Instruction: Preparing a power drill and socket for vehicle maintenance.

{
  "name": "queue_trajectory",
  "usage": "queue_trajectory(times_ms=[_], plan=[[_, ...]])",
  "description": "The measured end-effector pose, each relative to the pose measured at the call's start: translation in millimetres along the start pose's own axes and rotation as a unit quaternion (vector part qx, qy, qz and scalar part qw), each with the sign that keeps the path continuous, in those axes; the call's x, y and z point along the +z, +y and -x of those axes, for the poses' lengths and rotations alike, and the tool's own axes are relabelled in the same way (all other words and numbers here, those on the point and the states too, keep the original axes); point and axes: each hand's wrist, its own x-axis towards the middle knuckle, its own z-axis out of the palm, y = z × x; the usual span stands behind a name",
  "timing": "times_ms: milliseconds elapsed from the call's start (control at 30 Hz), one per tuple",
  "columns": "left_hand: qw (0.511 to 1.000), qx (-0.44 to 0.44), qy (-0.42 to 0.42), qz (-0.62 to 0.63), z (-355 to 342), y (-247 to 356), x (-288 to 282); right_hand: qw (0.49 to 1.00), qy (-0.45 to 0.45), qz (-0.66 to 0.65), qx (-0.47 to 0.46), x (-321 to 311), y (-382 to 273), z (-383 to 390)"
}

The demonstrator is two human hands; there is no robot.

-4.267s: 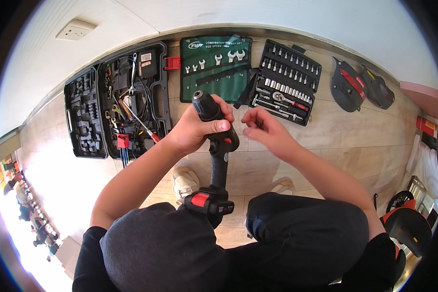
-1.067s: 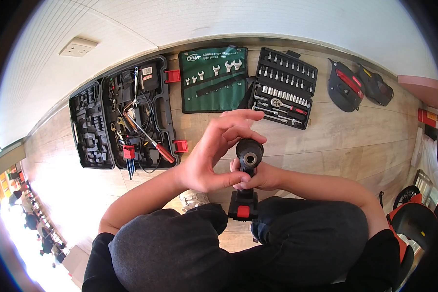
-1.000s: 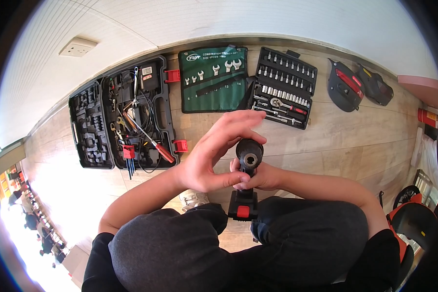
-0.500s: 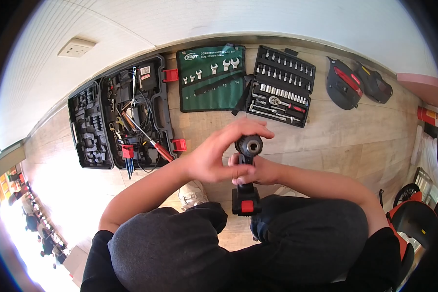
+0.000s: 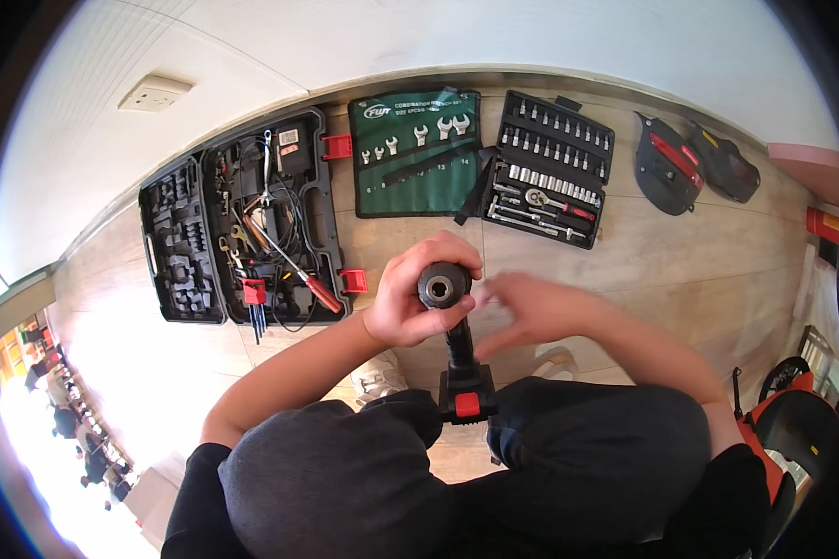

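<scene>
Left hand (image 5: 401,300) clamps the drill (image 5: 460,352); right hand (image 5: 543,309), just right, holds fingers apart. Far green pouch (image 5: 410,197) bears white lettering (image 5: 424,106).

Drill handle (image 5: 459,347): matt plastic. Wrenches (image 5: 420,136): glossy metal. Floor (image 5: 680,279): smooth, wood-grained. Trousers (image 5: 326,466): matt cloth.

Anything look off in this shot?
Yes: in the open black tool case at left, tools lie jumbled rather than slotted in place, a red-handled screwdriver slanting among them. Held drill: no obvious damage.

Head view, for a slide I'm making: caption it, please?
Left hand grips a cordless drill near its chuck, right hand blurred beside it, green wrench pouch and open socket set beyond.
</scene>
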Motion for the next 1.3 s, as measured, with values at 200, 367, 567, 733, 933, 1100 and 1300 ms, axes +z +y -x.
queue_trajectory(times_ms=[200, 367, 567, 733, 933, 1100, 1300], plan=[[0.986, 0.072, -0.033, -0.144, 6, 1, -9, 0.915, 0.287, -0.033, -0.283, -39, -83, 9], [0.979, 0.092, -0.048, -0.175, 13, 2, -6, 0.89, 0.301, 0.014, -0.342, -34, -74, 0], [0.996, 0.042, -0.05, -0.052, 16, 2, 3, 0.893, 0.215, 0.021, -0.394, -34, -78, 4], [0.997, 0.014, -0.062, -0.048, 11, 11, 3, 0.9, 0.252, -0.012, -0.355, -46, -70, 8], [0.991, 0.043, -0.086, -0.093, 10, 13, 3, 0.895, 0.25, 0.014, -0.368, -56, -67, 15], [0.998, 0.003, -0.05, -0.029, 16, 17, 7, 0.895, 0.253, 0.021, -0.368, -54, -54, 5], [0.99, 0.058, -0.095, -0.088, 8, 19, 3, 0.889, 0.204, -0.022, -0.41, -47, -67, 3]])
